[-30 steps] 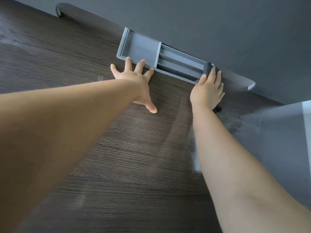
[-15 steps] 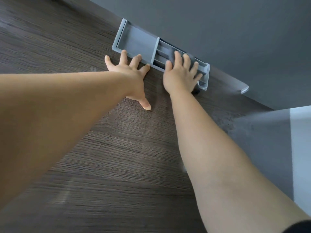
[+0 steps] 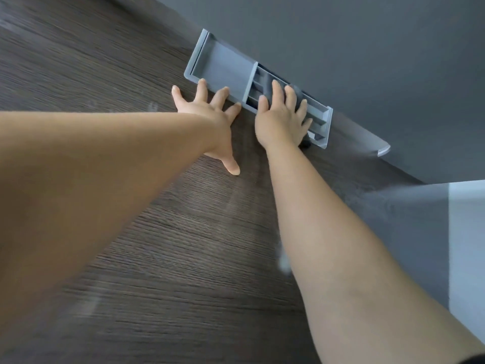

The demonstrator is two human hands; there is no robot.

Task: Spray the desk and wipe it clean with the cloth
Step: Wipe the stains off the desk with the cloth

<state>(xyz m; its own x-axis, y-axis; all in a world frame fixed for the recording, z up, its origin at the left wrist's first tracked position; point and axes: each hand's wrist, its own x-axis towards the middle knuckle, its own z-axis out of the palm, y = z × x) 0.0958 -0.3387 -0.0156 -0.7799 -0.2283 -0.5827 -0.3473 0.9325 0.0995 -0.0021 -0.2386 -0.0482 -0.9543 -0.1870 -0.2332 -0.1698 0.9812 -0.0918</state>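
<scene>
Snagging worried us: our right hand [image 3: 282, 122], grip wide, pressed the cloth [image 3: 305, 145] into the slotted tray [image 3: 223, 64]. Our left hand [image 3: 207, 114], equally wide, touched that tray.

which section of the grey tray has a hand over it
The slotted section at the right end of the tray: the right hand lies on it over a dark cloth. The wide section is bare inside.

Desk [image 3: 162, 258]: dark brown wood-grain, fine lined texture, mostly matt with a slight sheen and faint pale smears.
Tray [image 3: 223, 64]: grey plastic, smooth, matt, moulded ribs.
Wall [image 3: 367, 61]: dark grey, flat matt, even.
Cloth [image 3: 305, 144]: dark, only a scrap showing below right hand [image 3: 282, 122]; weave too small to tell.
</scene>
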